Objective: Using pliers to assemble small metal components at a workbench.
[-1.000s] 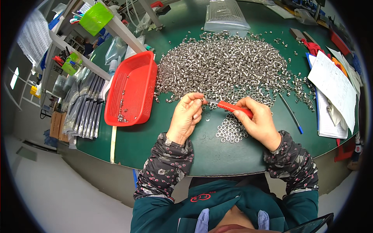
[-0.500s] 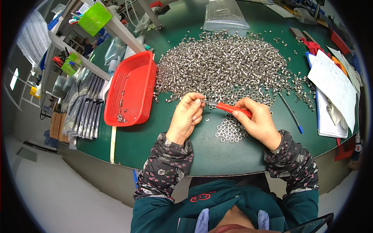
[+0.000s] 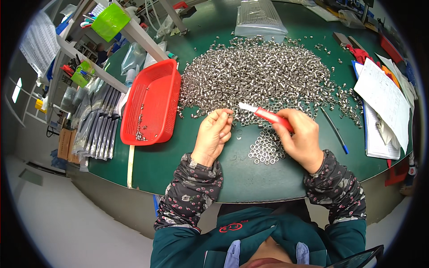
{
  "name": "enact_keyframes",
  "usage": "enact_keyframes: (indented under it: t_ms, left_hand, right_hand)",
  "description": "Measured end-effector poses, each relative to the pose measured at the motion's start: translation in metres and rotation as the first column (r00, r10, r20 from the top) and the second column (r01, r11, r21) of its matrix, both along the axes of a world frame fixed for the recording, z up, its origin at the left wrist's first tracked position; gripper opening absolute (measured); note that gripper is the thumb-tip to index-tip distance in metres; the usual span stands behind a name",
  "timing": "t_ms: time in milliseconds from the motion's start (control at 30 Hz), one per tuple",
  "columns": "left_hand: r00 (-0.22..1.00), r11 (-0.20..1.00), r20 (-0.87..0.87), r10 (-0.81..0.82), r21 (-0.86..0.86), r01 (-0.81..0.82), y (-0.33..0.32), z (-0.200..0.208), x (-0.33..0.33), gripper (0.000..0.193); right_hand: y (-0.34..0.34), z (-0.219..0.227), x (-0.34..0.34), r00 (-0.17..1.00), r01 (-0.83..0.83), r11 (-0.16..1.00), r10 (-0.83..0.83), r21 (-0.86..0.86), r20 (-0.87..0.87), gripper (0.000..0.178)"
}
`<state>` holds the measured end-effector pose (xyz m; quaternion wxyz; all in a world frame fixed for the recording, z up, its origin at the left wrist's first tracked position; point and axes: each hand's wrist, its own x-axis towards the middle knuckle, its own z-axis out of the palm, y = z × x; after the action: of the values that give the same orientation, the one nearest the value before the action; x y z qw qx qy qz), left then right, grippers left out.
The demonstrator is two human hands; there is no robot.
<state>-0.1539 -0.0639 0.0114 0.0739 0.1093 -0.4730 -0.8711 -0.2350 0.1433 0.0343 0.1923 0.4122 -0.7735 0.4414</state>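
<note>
My left hand is closed, with thumb and forefinger pinching a small metal ring mostly covered by the fingertips. My right hand is wrapped round the handle of a red-handled knife. Its pale, shiny blade points up and left, a short gap from the left fingertips. Beyond both hands spreads a big heap of small metal rings. A flat cluster of rings lies on the green table just left of my right hand.
A red perforated basket with a few metal pieces stands at left, beside a stack of bagged parts. A pen and papers on a clipboard lie at right. Behind the heap is a clear plastic bag.
The knife blade has moved away from the ring at my left fingertips, up and to the right, and its flat now catches the light. My left hand has barely moved.
</note>
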Motion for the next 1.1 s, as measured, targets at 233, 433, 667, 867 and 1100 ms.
enact_keyframes:
  t_ms: [233, 433, 667, 867, 1100]
  left_hand:
    - [0.999, 0.995, -0.023, -0.045, 0.083, 0.047, -0.0037, -0.0045, 0.0, 0.02]
    - [0.995, 0.998, -0.087, -0.051, 0.023, 0.053, -0.0022, -0.0034, -0.0013, 0.018]
    - [0.999, 0.999, -0.036, -0.031, -0.013, 0.031, -0.0003, -0.0004, -0.001, 0.019]
    - [0.998, 1.0, -0.062, -0.029, -0.006, 0.029, -0.0026, -0.0043, -0.0005, 0.015]
    - [0.999, 1.0, -0.049, -0.013, 0.009, 0.013, -0.0014, -0.0032, -0.0015, 0.01]
  right_hand:
    - [0.0008, -0.0044, -0.0023, 0.99, -0.038, 0.999, 0.038, 0.002, 0.136, 0.015]
    - [0.0009, -0.0034, -0.0022, 0.983, -0.058, 0.998, 0.053, 0.019, 0.177, 0.016]
    - [0.0009, -0.0035, -0.0014, 0.979, -0.071, 0.997, 0.068, 0.01, 0.192, 0.016]
    - [0.0006, -0.0045, -0.0012, 0.981, -0.081, 0.996, 0.076, 0.021, 0.179, 0.016]
    - [0.0007, -0.0044, -0.001, 0.98, -0.099, 0.994, 0.092, 0.036, 0.174, 0.016]
